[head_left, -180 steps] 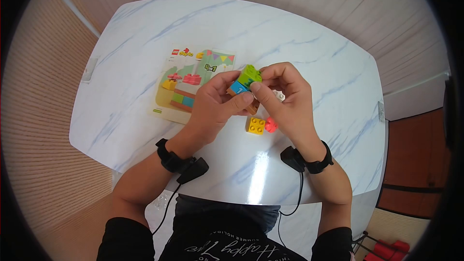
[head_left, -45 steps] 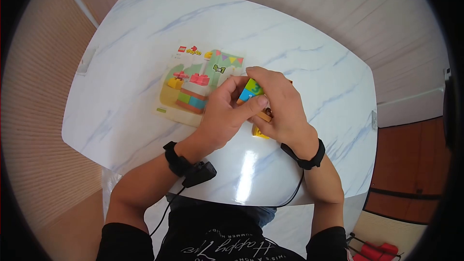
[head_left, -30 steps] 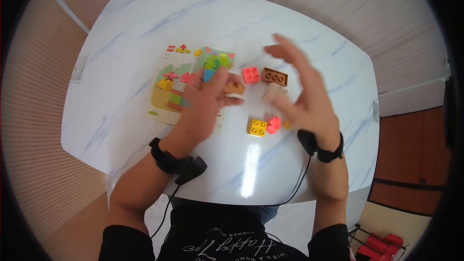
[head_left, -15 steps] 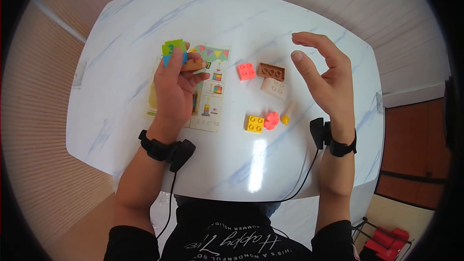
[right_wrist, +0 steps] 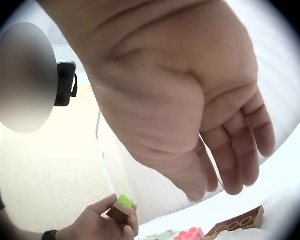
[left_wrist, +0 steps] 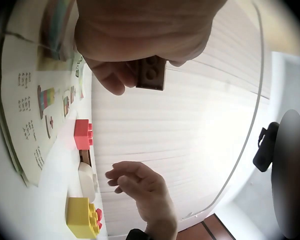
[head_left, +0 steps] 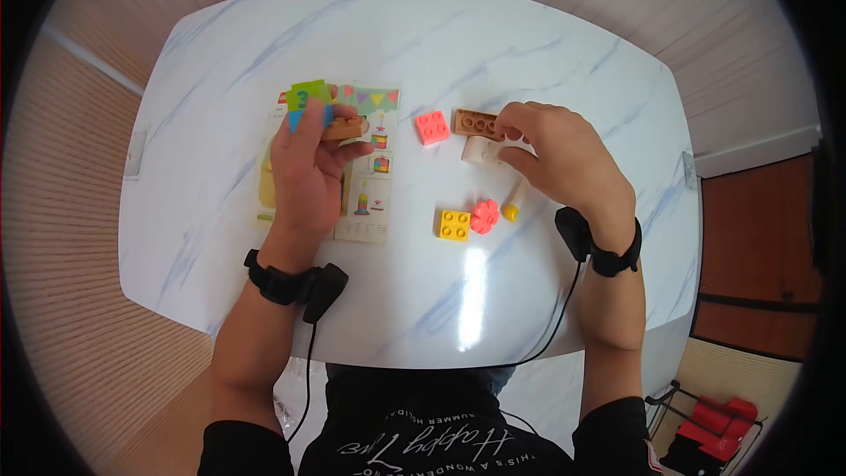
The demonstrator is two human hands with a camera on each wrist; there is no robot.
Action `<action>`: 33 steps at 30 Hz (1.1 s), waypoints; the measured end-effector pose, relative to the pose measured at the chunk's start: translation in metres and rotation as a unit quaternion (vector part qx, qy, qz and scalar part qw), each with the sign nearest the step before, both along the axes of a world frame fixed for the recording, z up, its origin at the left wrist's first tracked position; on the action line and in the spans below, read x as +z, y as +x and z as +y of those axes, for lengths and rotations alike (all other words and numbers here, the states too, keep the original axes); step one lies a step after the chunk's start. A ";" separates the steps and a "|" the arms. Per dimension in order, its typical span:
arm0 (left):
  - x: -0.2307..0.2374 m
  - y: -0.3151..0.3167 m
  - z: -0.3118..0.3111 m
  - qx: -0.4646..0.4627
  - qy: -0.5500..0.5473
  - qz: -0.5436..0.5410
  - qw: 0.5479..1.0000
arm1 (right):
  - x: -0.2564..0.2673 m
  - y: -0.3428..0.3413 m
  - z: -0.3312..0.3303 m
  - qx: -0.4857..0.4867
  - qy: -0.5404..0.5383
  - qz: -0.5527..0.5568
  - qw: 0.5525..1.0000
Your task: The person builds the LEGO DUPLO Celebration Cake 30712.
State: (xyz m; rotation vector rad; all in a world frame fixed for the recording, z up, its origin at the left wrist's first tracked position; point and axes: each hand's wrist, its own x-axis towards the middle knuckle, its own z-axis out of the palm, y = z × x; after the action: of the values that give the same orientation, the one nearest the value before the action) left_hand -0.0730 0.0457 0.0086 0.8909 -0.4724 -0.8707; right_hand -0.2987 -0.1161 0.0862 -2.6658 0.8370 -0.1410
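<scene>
My left hand [head_left: 304, 176] holds a small stack of toy bricks up over the left of the table. In it are a green brick [head_left: 307, 95] marked 3, a blue brick [head_left: 297, 117] below that, and a light brown brick [head_left: 344, 129] sticking out sideways. The left wrist view shows the end of that light brown brick [left_wrist: 151, 75] past the fingers. Bent loosely with nothing between its fingers, my right hand [head_left: 573, 154] hovers beside an overturned brown brick [head_left: 471, 122] and a white rounded brick [head_left: 478, 149]. Its fingertips overlap the brown brick's right end in the head view.
A pink brick [head_left: 433, 128] lies left of the brown one. Nearer me sit a yellow brick [head_left: 455, 226], a pink flower piece [head_left: 485, 216] and a yellow-tipped pale stick piece [head_left: 511, 211]. An instruction booklet [head_left: 363, 222] lies under my left hand.
Both hands were together on the stack; they have parted. The left carried the stack leftward. The right swung out to the right with fingers spread, then came back left toward the brown brick.
</scene>
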 end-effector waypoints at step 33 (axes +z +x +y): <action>0.007 -0.013 -0.002 -0.037 0.061 0.020 0.997 | -0.043 0.036 0.015 0.164 -0.074 -0.091 0.979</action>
State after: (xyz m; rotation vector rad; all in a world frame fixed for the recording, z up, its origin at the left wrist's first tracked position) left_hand -0.0857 0.0441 0.0151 0.9705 -0.4226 -0.9912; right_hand -0.2629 -0.1011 0.0430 -2.8308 0.3344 -0.3710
